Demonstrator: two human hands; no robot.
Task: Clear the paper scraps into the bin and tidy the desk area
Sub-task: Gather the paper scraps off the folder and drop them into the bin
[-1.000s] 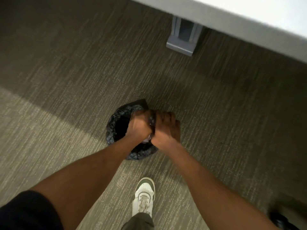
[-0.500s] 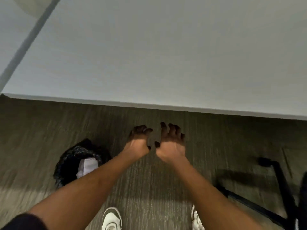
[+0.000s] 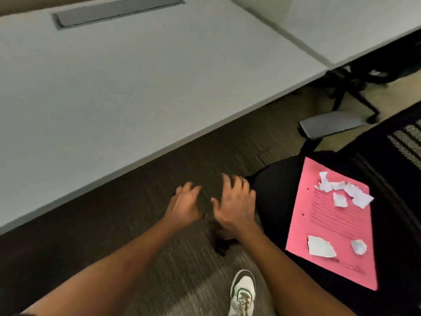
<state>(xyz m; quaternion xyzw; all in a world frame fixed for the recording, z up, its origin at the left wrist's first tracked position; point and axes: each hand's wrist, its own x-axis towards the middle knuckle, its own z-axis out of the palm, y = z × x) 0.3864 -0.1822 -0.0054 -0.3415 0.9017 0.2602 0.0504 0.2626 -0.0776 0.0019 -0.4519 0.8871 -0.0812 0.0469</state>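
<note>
Clearly we are only partway through. Our left hand (image 3: 185,205) and right hand (image 3: 235,204) hang side by side over the carpet (image 3: 114,224) near the centre of view, both with fingers spread loose and nothing in them. The scraps (image 3: 341,192) we have to clear lie off at three o'clock from the hands, on a pink folder (image 3: 330,226) that rests flat on the seat of a black chair (image 3: 273,190). We count a crumpled cluster at the folder's far end, with a small square bit just beside it, and two more pieces, one larger (image 3: 321,246) and one small ball (image 3: 359,246), apart at its near end.

The desk (image 3: 114,87), filling the view from nine round to one o'clock, shows no paper on the part we can see. The bin is out of view, so we cannot tell how much has gone into it.

By our reckoning, what is left is the folder's load: swing right to the chair, gather the scraps, carry them to the bin, then find the folder a proper place. The loose bits may slide off if we lift the folder tilted. Our shoe (image 3: 242,293) stands at six o'clock, just short of the chair.
</note>
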